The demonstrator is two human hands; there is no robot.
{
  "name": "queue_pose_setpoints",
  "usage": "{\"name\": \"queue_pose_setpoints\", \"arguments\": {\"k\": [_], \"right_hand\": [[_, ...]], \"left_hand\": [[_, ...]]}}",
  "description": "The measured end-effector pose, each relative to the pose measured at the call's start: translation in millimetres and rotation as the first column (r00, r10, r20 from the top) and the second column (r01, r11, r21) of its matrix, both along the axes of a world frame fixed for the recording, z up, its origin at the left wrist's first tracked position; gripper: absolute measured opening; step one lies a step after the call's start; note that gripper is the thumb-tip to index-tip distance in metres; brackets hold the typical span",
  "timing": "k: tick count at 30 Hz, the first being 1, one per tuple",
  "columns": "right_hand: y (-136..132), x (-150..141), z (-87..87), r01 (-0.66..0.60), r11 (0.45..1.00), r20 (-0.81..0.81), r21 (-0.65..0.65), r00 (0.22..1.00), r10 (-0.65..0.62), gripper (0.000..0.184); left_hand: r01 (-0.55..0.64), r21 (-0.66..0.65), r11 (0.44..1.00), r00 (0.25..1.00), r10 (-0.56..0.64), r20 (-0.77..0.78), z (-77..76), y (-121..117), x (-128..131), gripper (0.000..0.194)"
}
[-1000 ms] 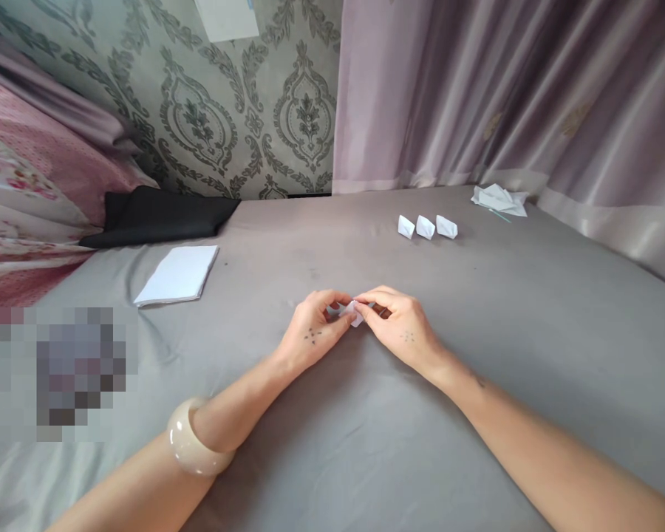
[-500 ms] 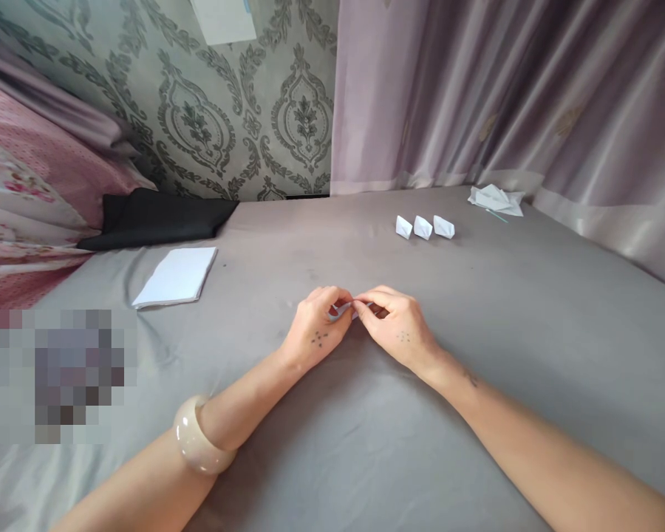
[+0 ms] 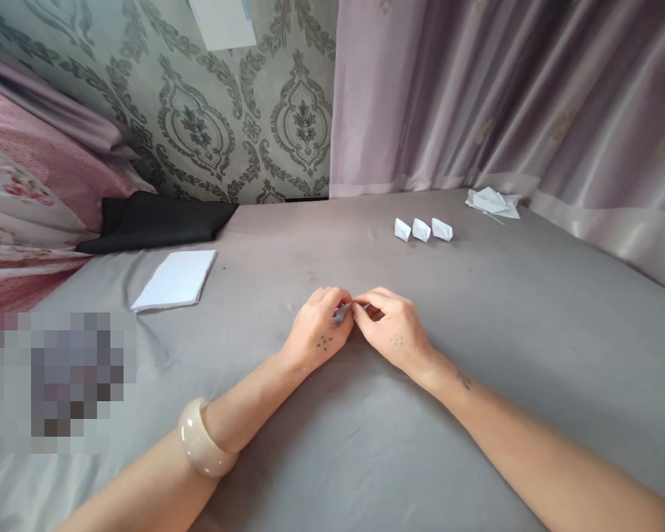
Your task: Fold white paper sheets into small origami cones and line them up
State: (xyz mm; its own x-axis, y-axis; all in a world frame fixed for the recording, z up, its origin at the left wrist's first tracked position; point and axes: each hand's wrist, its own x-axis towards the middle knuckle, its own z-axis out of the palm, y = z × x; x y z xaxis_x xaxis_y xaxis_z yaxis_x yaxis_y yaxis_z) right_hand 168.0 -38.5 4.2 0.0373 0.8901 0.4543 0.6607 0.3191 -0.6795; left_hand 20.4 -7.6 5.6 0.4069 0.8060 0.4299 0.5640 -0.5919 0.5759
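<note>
A smooth grey cloth-covered surface (image 3: 366, 443) spreads from the near edge of the view, lightly wrinkled at the left. A glossy cream ring-shaped bangle (image 3: 206, 440) circles the left wrist, and a pixelated patch (image 3: 77, 377) hides whatever lies left of it. Further in, the left hand (image 3: 320, 329) and right hand (image 3: 391, 325) meet over the middle of the surface, the fingers of both pinched narrow on a small white folded paper piece (image 3: 342, 312). They cover most of it; a second ago more of its face showed below the fingertips, while now a sliver shows by the left fingers.

Beyond, at the left, lies a flat white rectangular paper stack (image 3: 176, 279), with a black folded cloth (image 3: 160, 222) behind it, near pink floral fabric (image 3: 16, 177). Right of centre, three white folded paper shapes (image 3: 421, 230) stand in a row, unchanged. Past them, loose white papers (image 3: 492, 201) lie beside a thin pale-green stick (image 3: 494, 218). Mauve satiny curtains (image 3: 399, 96) and a grey damask-patterned wall (image 3: 255, 140) with a white sheet (image 3: 224, 26) on it close the far side
</note>
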Motion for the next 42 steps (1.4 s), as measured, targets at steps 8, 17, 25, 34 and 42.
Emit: {"name": "queue_pose_setpoints", "arguments": {"k": [8, 17, 25, 34, 42], "right_hand": [[-2, -3, 2.8, 0.013, 1.0, 0.039, 0.027, 0.999, -0.014, 0.018], [-7, -7, 13.1, 0.067, 0.998, 0.036, -0.019, 0.997, -0.067, 0.019], [-6, -5, 9.6, 0.079, 0.996, -0.007, -0.036, 0.997, -0.079, 0.018], [-7, 5, 7.6, 0.054, 0.989, -0.087, -0.138, 0.994, -0.067, 0.018], [-6, 16, 11.8, 0.051, 0.97, -0.076, -0.237, 0.995, -0.071, 0.015]], "left_hand": [[0.013, 0.001, 1.0, 1.0, -0.013, 0.006, 0.0, 0, 0, 0.003], [-0.007, -0.167, 0.986, 0.998, 0.017, 0.061, 3.7, -3, 1, 0.006], [0.045, -0.304, 0.952, 0.979, 0.018, 0.202, 12.0, -7, 5, 0.005], [0.124, -0.504, 0.855, 0.964, 0.017, 0.266, 10.9, -4, -3, 0.008], [0.099, -0.472, 0.876, 0.981, -0.007, 0.192, 2.5, -1, -13, 0.014]]}}
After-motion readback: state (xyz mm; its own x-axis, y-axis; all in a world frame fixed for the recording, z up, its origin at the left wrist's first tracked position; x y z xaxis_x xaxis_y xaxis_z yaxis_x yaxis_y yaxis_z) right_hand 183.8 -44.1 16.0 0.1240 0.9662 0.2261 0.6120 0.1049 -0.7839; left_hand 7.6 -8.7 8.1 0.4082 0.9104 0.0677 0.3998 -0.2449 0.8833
